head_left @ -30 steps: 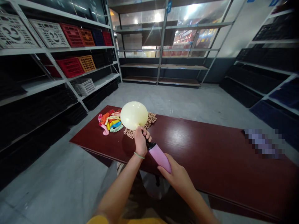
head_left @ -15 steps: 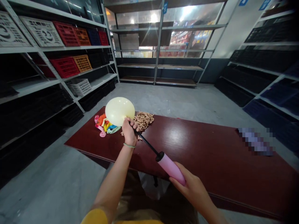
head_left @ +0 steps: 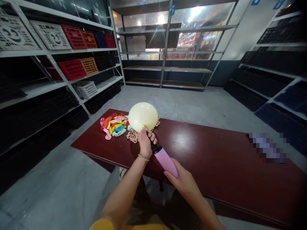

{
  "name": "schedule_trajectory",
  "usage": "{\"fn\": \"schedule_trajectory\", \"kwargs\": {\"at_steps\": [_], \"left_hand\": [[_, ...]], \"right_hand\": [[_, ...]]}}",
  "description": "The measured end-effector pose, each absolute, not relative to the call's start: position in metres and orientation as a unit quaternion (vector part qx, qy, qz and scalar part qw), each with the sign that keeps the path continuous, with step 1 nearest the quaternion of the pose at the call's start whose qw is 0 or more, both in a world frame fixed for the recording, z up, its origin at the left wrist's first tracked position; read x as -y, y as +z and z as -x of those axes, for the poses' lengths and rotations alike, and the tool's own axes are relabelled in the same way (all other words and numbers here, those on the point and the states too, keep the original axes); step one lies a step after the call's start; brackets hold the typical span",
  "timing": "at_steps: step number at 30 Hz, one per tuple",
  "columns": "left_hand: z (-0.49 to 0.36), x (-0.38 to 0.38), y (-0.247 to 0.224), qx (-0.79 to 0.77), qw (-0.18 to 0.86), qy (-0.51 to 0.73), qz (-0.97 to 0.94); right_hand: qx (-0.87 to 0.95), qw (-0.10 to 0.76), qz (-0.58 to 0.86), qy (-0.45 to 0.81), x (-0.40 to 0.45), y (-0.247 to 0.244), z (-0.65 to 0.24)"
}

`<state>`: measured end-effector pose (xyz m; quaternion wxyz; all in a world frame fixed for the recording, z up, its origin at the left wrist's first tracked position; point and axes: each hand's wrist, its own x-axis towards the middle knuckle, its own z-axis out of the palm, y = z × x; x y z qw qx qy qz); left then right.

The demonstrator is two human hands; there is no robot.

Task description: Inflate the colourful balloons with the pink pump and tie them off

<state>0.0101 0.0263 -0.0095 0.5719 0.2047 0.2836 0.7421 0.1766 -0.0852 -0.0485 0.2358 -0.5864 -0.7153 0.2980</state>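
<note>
as left hand (head_left: pixel 145 143) pinches latex-looking balloon (head_left: pixel 143 116), right hand (head_left: pixel 183 183) grips plastic pump (head_left: pixel 166 162)

The left hand (head_left: pixel 145 143) is closed in a fist at the centre of the view, with the left fingers (head_left: pixel 151 136) curled toward 3 o'clock. The left forearm (head_left: pixel 127 188) enters from 7 o'clock and points toward 1 o'clock. A thin green band (head_left: pixel 143 157) encircles the left wrist. The right hand (head_left: pixel 179 179) lies at 4 o'clock from the left hand, partly curled, with the palm turned inward. The right forearm (head_left: pixel 201 204) enters from 5 o'clock and points toward 11 o'clock.
</note>
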Motion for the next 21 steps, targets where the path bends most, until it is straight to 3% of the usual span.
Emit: {"fn": "schedule_trajectory", "kwargs": {"at_steps": [10, 21], "left_hand": [[0.020, -0.050, 0.004, -0.247, 0.560, 0.773, -0.165], [-0.009, -0.018, -0.012, -0.273, 0.569, 0.752, -0.191]], "right_hand": [[0.729, 0.253, 0.574, 0.273, 0.111, -0.062, -0.214], [0.735, 0.204, 0.583, 0.280, 0.083, -0.036, -0.176]]}}
